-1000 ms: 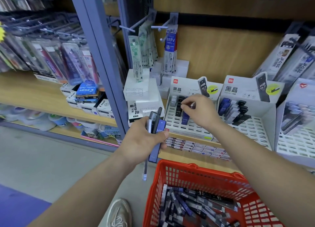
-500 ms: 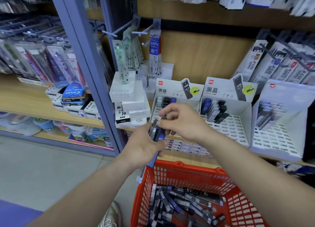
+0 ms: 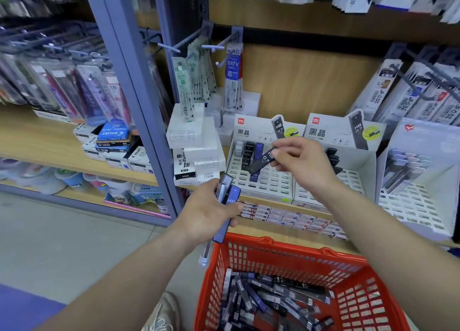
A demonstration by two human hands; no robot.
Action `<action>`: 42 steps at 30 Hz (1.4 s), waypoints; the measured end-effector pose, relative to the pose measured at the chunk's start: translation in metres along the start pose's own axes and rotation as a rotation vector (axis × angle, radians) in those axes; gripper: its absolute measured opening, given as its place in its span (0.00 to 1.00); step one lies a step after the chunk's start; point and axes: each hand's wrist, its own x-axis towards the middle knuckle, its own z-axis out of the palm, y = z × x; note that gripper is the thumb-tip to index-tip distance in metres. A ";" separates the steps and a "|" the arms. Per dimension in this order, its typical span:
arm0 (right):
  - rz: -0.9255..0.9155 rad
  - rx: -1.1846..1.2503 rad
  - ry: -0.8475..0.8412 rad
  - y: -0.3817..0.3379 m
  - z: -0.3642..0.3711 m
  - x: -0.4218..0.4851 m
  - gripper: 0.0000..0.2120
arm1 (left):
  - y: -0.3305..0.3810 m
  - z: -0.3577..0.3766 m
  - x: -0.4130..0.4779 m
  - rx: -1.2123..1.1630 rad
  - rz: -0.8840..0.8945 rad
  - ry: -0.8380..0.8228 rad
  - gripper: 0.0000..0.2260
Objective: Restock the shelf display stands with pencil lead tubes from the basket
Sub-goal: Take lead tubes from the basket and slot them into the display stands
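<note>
Item: one black HB 0.7 lead tube [image 3: 261, 159], pinched at its upper end between thumb and fingertips of my right hand [image 3: 300, 167], just above the slotted tray of the left display stand [image 3: 263, 185]. Its long axis runs diagonally, lower end pointing down-left toward the slots. Reserve: my left hand [image 3: 207, 215] grips a bundle of spare tubes [image 3: 227, 194] near the red basket [image 3: 286, 250]. Handling, as I judge it: tip the tube nearer vertical, align its lower end with a vacant slot beside the standing tubes [image 3: 249, 154], then lower before releasing.
</note>
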 end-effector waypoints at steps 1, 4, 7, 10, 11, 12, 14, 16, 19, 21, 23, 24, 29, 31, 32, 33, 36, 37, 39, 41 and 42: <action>-0.018 -0.063 0.016 0.004 0.002 0.007 0.04 | -0.001 -0.002 0.000 0.014 -0.006 0.005 0.12; -0.113 -0.291 0.021 0.014 0.017 0.024 0.06 | -0.004 -0.007 0.000 0.028 0.000 0.026 0.11; -0.184 -0.423 -0.022 0.027 0.038 0.038 0.09 | -0.004 -0.011 0.000 0.006 -0.010 0.046 0.13; -0.212 -0.540 -0.063 0.040 0.052 0.046 0.08 | -0.005 -0.013 0.002 -0.018 -0.019 0.063 0.17; -0.211 -0.558 -0.070 0.043 0.054 0.047 0.08 | -0.005 -0.013 0.001 -0.028 -0.029 0.068 0.20; -0.208 -0.568 -0.070 0.047 0.054 0.049 0.08 | -0.006 -0.013 0.001 -0.038 -0.037 0.070 0.22; -0.212 -0.591 -0.058 0.051 0.053 0.051 0.07 | -0.006 -0.014 0.002 -0.046 -0.034 0.070 0.20; -0.221 -0.625 -0.062 0.053 0.049 0.052 0.07 | -0.005 -0.016 0.003 -0.047 -0.024 0.069 0.15; -0.228 -0.660 -0.080 0.054 0.046 0.053 0.05 | -0.005 -0.017 0.004 -0.052 -0.016 0.074 0.15; -0.256 -0.710 -0.072 0.053 0.047 0.055 0.04 | -0.006 -0.017 0.004 -0.051 -0.008 0.071 0.13; -0.305 -0.780 -0.045 0.053 0.050 0.056 0.05 | -0.007 -0.017 0.004 -0.053 -0.004 0.072 0.11; -0.325 -0.820 -0.034 0.053 0.052 0.056 0.05 | -0.007 -0.017 0.005 -0.049 -0.002 0.074 0.11; -0.311 -0.887 -0.031 0.053 0.060 0.051 0.07 | -0.007 -0.019 0.006 -0.047 0.006 0.078 0.08; -0.292 -0.783 0.018 0.045 0.057 0.039 0.08 | -0.005 -0.020 0.007 -0.063 -0.004 0.089 0.09; -0.294 -0.691 0.027 0.040 0.056 0.028 0.07 | -0.003 -0.019 0.009 -0.080 -0.005 0.103 0.09; -0.290 -0.574 0.012 0.034 0.055 0.014 0.06 | -0.002 -0.018 0.010 -0.104 0.000 0.114 0.10; -0.195 -0.277 -0.141 0.018 0.053 -0.041 0.10 | 0.003 -0.012 0.011 -0.154 0.022 0.127 0.11; -0.157 -0.217 -0.188 0.014 0.053 -0.059 0.11 | 0.003 -0.010 0.012 -0.154 0.030 0.128 0.12; -0.098 -0.111 -0.244 0.008 0.052 -0.086 0.12 | 0.006 -0.004 0.011 -0.136 0.044 0.134 0.14; -0.063 -0.038 -0.238 0.005 0.053 -0.103 0.15 | 0.009 0.003 0.011 -0.151 0.049 0.139 0.13; -0.048 -0.019 -0.210 0.005 0.054 -0.107 0.18 | 0.010 0.007 0.011 -0.169 0.051 0.137 0.12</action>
